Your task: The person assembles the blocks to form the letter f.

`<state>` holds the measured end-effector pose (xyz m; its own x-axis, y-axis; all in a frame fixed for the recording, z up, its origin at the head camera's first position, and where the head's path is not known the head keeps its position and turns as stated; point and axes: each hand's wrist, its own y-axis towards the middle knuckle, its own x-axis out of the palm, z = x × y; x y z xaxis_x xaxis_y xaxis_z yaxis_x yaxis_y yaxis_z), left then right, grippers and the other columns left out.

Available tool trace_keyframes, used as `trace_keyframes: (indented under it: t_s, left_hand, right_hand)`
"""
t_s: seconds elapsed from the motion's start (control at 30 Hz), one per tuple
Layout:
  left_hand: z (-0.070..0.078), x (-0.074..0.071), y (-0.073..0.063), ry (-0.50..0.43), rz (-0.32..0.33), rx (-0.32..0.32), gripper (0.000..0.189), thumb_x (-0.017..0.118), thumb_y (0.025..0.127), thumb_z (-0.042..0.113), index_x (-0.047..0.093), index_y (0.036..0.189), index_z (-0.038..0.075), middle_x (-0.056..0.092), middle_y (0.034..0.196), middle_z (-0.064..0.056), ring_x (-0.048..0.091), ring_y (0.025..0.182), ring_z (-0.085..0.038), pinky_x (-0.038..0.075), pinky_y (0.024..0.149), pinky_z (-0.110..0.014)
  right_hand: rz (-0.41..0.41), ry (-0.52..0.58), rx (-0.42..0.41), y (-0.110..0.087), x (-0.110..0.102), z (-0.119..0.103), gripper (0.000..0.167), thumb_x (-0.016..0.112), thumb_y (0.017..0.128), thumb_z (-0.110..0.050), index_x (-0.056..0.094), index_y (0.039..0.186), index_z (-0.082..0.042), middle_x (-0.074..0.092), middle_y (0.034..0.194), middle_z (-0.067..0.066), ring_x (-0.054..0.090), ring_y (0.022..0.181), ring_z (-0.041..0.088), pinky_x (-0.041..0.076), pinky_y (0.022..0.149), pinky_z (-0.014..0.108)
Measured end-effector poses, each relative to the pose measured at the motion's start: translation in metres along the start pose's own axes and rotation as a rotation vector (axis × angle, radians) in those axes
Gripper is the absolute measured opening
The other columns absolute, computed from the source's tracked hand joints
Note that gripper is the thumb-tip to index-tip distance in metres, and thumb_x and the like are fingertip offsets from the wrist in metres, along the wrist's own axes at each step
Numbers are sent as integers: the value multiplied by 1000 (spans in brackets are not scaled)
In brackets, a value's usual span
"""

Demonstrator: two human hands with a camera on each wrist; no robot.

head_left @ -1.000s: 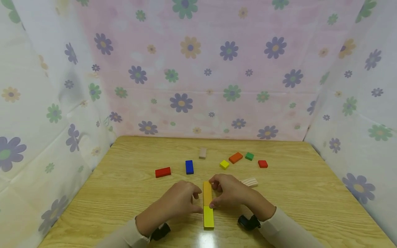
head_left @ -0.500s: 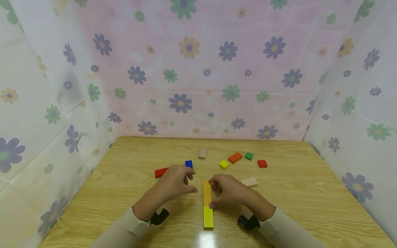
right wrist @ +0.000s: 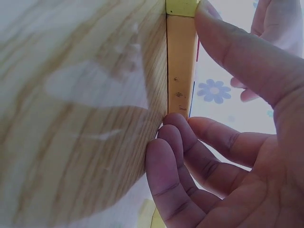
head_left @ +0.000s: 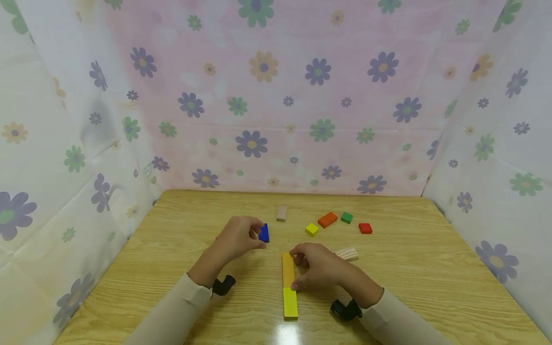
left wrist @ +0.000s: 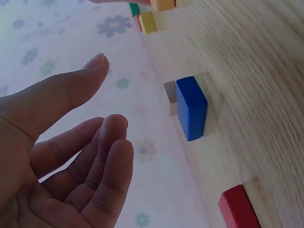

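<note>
My left hand [head_left: 236, 237] hovers just left of a blue block [head_left: 265, 234], thumb and fingers spread apart with nothing between them. In the left wrist view the blue block [left wrist: 192, 111] lies beyond the fingertips, with a gap. An orange block [head_left: 287, 269] and a yellow block [head_left: 290, 304] lie end to end in a line on the table. My right hand [head_left: 319, 266] holds the orange block from its right side. Its index finger is at the far end and its thumb by the seam with the yellow block, as the right wrist view also shows.
A red block [left wrist: 240, 206] is mostly hidden behind the left hand in the head view. Farther back lie a pale wooden block [head_left: 281, 213], a small yellow block [head_left: 312, 229], an orange-red block [head_left: 327, 220], a green block [head_left: 347, 217] and a small red block [head_left: 365, 228]. A ridged pale piece [head_left: 347, 254] lies behind the right hand.
My left hand has moved from beside the orange block away to the left and forward, up to the blue block. The right hand and the two lined-up blocks stay put.
</note>
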<state>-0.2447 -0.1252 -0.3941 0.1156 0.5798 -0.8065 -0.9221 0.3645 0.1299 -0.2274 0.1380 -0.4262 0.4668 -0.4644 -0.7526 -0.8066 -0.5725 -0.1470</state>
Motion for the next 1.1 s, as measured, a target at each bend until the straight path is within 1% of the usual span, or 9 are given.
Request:
trace_keyframes:
  t_s: [0.17,0.23,0.43,0.6,0.8,1.1]
  left_hand:
    - [-8,2,11,-15,7,-43,50,91,80,17,72,124,1,72,97,-5,64,79,-10,60,79,-35]
    - [-11,2,15,-23,1,-62,53,91,80,16,71,126,1,72,99,-6,63,78,-10,59,80,-35]
    - [-21,5,25,-60,-30,-106,59,92,79,16,69,131,1,71,108,-10,64,83,-12,59,82,-36]
    - [-30,8,33,-94,-56,-151,63,93,78,18,68,133,2,70,109,-8,65,89,-15,59,84,-36]
    - [-36,11,38,-74,-69,-172,65,94,77,21,68,134,4,69,105,-3,64,89,-16,58,83,-35]
    - [-41,15,44,-62,-108,-200,76,95,75,23,63,140,3,69,106,-4,62,90,-18,57,89,-38]
  right_hand:
    - [-5,4,8,0,0,-1,78,96,72,-38,62,135,-6,66,112,-3,60,101,15,54,92,40]
    - [-6,2,9,0,0,-1,78,96,72,-38,62,135,-6,66,111,-3,60,100,15,54,91,39]
    - [-4,1,8,0,0,-1,77,96,73,-37,63,135,-6,65,109,-4,58,98,14,53,88,38]
    - [-7,9,16,0,0,-2,77,96,73,-37,63,135,-7,65,109,-4,58,98,14,53,89,38]
    - [-9,9,9,0,-1,-1,78,96,73,-37,62,136,-6,65,109,-4,58,98,14,53,89,38]
    - [-8,11,3,0,0,1,78,95,73,-38,62,136,-6,65,110,-4,58,99,14,54,89,37]
